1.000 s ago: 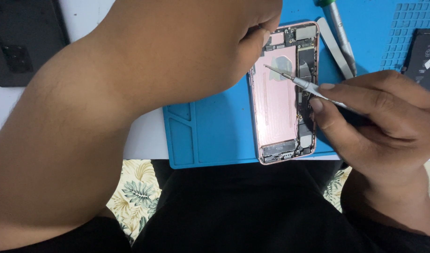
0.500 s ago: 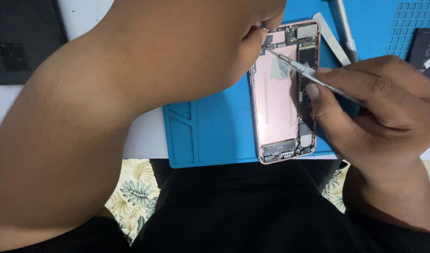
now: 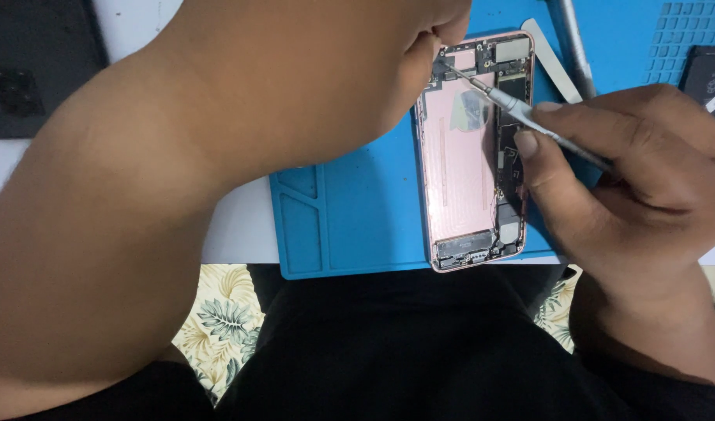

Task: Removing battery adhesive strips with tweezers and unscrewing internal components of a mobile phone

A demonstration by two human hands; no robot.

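Opened phone flat on blue mat, kept from sliding. My left hand pins top corner, fingers closed against frame. My right hand pinches screwdriver pen-style, tip at upper circuitry for fine control.

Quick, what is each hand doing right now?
Left hand: fingertips pressed on the top corner of the opened phone; grip cannot be told.
Right hand: closed on a thin screwdriver.

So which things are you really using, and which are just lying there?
In use: opened pink phone, thin screwdriver in the right hand, left hand steadying the phone, blue mat.
Lying about: flat metal pry tool, grey pen-shaped tool, black battery, dark device.
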